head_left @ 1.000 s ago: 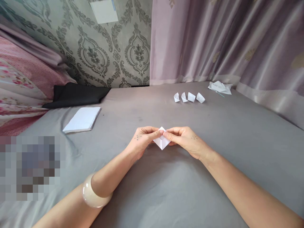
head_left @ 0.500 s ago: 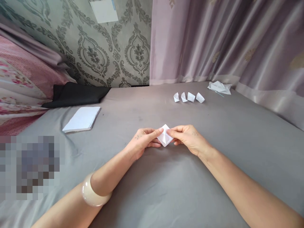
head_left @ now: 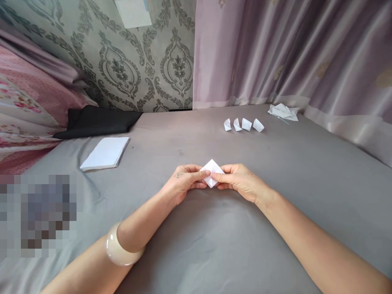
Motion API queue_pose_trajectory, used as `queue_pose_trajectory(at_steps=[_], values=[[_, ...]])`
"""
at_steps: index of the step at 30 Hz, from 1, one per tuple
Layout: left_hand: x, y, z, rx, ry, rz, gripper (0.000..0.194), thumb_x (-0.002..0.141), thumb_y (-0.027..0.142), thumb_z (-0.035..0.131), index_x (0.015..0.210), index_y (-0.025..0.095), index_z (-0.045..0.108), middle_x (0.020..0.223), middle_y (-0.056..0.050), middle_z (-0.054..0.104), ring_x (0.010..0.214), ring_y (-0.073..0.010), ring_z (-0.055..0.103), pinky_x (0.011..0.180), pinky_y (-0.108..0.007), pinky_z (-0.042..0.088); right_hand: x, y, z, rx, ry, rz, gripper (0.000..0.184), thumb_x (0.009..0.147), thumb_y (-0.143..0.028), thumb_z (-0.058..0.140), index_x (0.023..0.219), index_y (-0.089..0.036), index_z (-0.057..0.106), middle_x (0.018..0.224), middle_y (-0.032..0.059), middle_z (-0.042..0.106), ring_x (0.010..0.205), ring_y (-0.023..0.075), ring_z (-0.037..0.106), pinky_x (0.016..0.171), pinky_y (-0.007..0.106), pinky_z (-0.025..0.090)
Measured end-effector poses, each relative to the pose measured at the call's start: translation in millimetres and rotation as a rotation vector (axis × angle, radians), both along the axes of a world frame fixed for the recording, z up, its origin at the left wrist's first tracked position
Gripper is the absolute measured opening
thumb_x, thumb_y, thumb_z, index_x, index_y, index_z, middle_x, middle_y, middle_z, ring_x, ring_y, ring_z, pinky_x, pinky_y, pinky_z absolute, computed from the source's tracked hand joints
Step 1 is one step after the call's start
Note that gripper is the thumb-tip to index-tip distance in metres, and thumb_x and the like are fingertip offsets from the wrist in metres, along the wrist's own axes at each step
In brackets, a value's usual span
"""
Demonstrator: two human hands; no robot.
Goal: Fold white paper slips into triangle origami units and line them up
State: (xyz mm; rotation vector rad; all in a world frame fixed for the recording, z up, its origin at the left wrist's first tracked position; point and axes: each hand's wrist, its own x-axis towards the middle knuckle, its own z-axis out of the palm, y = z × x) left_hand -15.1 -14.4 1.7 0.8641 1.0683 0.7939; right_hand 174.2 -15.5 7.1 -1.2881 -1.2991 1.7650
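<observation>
A small white folded paper [head_left: 212, 165], diamond-shaped with one corner pointing away from me, is held between both hands in the middle of the view. My left hand [head_left: 185, 181] grips its left side, thumb on top and fingers underneath. From the other side my right hand [head_left: 240, 179] pinches it the same way. Both thumb tips lie close together near the paper's centre. The undersides of the paper and some fingertips are hidden. A pale bangle [head_left: 121, 247] circles my left forearm.
Several small folded paper pieces [head_left: 246, 125] stand in a row beyond my right hand. Farther right lies a pile of white paper [head_left: 283, 111]. A stack of white sheets [head_left: 105, 153] rests at left, before a folded black cloth [head_left: 101, 121]. Grey cloth [head_left: 214, 245] covers the surface.
My thumbs have shifted from the upper part of the paper down to its middle. Its upper part now shows flat rather than covered. Both hands stay in nearly the same place.
</observation>
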Motion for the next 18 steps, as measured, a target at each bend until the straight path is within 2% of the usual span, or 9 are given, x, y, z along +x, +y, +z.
queue_pose_trajectory(at_steps=[4,7,12,15,18], values=[[0.2,0.2,1.8,0.016,0.019,-0.001,0.03,0.068,0.036,0.079,0.08,0.01,0.071,0.069,-0.006,0.068,0.062,-0.0108,0.063,0.065,-0.023,0.054,-2.4,0.1,1.4,-0.008,-0.035,-0.051,0.029,0.066,-0.038,0.079,0.083,-0.016,0.074,0.083,0.0066,0.073,0.076,0.0146,0.065,0.067,0.025,0.052],[0.5,-0.3,1.9,0.102,0.055,-0.003,0.03,0.069,0.038,0.078,0.079,0.01,0.071,0.072,-0.007,0.07,0.064,-0.0123,0.063,0.065,-0.024,0.053,-2.1,0.4,3.6,-0.007,-0.054,-0.065,0.027,0.064,-0.038,0.08,0.077,-0.015,0.074,0.078,0.0058,0.072,0.07,0.0127,0.064,0.061,0.022,0.049],[-0.1,0.4,-1.7,0.196,0.122,0.034,0.033,0.069,0.041,0.076,0.082,0.011,0.073,0.073,-0.007,0.07,0.065,-0.0136,0.062,0.065,-0.026,0.051,3.1,3.4,2.2,-0.024,0.024,-0.025,0.029,0.07,-0.041,0.076,0.085,-0.016,0.075,0.084,0.0065,0.073,0.077,0.0124,0.064,0.067,0.022,0.052],[-1.7,3.2,-5.3,0.208,0.146,0.031,0.035,0.07,0.044,0.074,0.083,0.012,0.072,0.071,-0.006,0.068,0.064,-0.013,0.06,0.064,-0.026,0.049,2.7,6.4,-2.8,0.021,0.041,-0.086,0.026,0.071,-0.04,0.075,0.083,-0.017,0.076,0.077,0.0052,0.071,0.071,0.0113,0.063,0.066,0.023,0.053],[-3.3,7.6,-8.7,0.302,0.273,0.043,0.035,0.072,0.046,0.07,0.081,0.013,0.071,0.063,-0.003,0.063,0.058,-0.0113,0.053,0.056,-0.023,0.041,-3.2,9.5,-8.3,0.114,-0.073,-0.157,0.026,0.073,-0.04,0.072,0.084,-0.016,0.075,0.07,0.0045,0.07,0.064,0.0114,0.061,0.06,0.023,0.051]])
